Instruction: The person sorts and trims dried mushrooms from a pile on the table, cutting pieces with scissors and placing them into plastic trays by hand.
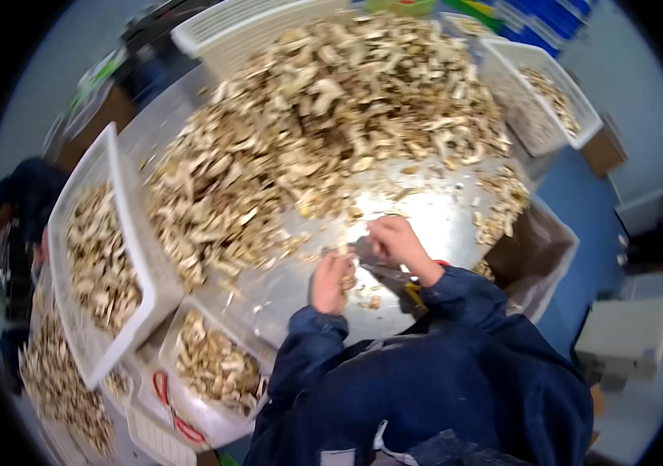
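Observation:
A large heap of dried mushroom slices covers the far part of the metal table. Close to my body, above the table's near part, my left hand has its fingers bent around what looks like a small pale-brown mushroom piece. Just right of it, my right hand is closed, knuckles up; blur hides what its fingers hold. A dark, partly shiny shape lies below the right hand, with yellow near it and red by the cuff; I cannot tell its kind. Loose crumbs lie between and below the hands.
White baskets of mushroom slices stand at left and upper right. A lower-left tub holds more slices, with red-handled scissors beside it. A lined box stands at the right edge. Another person is at far left.

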`<state>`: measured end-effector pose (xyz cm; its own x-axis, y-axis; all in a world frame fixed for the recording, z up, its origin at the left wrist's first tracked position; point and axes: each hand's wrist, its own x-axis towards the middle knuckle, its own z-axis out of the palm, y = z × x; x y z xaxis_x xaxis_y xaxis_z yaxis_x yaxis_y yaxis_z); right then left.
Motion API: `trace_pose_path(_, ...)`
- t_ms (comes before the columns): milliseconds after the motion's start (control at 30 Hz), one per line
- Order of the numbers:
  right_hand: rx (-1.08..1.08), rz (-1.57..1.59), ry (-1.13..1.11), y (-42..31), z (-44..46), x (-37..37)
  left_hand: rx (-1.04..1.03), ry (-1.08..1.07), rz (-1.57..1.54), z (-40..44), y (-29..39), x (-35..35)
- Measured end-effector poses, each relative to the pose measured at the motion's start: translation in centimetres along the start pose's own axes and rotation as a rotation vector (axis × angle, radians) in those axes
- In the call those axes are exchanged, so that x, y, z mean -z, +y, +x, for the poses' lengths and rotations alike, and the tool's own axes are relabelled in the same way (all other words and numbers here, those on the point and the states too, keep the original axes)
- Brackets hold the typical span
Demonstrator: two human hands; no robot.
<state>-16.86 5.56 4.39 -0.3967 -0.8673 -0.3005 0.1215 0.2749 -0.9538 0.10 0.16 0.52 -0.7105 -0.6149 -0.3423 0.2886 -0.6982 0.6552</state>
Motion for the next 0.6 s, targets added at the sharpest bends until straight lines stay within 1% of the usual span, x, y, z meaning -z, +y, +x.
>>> trace_pose_path(33,-0.018,0.021,-0.008,-1.4,-0.6,-0.2,0.0,-0.038,-0.096,0.1,-0.2,-0.2)
trace_pose_path(67,-0.008,0.018,-0.023,-1.5,-0.5,-0.6,0.005,-0.004,-0.059,0.0,-0.3,-0.2)
trace_pose_path(133,0.014,0.014,-0.031,-1.8,-0.7,-1.2,0.001,-0.051,-0.063,0.0,-0.2,-0.1)
trace_pose_path(267,-0.027,0.035,-0.085,-2.5,-1.0,-1.6,-0.008,-0.028,0.063,-0.2,-0.4,-0.3)
trace_pose_path(333,-0.036,0.042,-0.062,-2.3,-0.9,-1.5,-0.011,-0.009,0.131,-0.1,-0.5,-0.3)
trace_pose_path(433,-0.007,0.071,-0.038,-1.9,-1.1,-1.0,-0.14,0.039,0.432,-0.5,0.2,-1.5)
trace_pose_path(467,0.006,0.088,-0.084,-1.6,-0.6,-1.3,-0.129,0.092,0.557,-0.2,-0.7,-0.6)
trace_pose_path(500,-0.053,0.113,-0.057,-2.4,-0.9,-1.6,-0.297,0.071,0.645,0.5,-1.8,0.3)
trace_pose_path(533,-0.077,0.138,-0.055,-1.9,-0.6,-1.2,-0.216,0.023,0.613,0.3,-1.1,0.0)
trace_pose_path(567,-0.049,0.113,-0.113,-1.8,-0.5,-1.1,-0.241,0.079,0.752,-0.4,0.1,-0.8)
trace_pose_path(600,-0.022,0.019,-0.05,-1.6,-0.5,-1.4,-0.297,0.087,0.865,-1.1,1.6,-1.5)
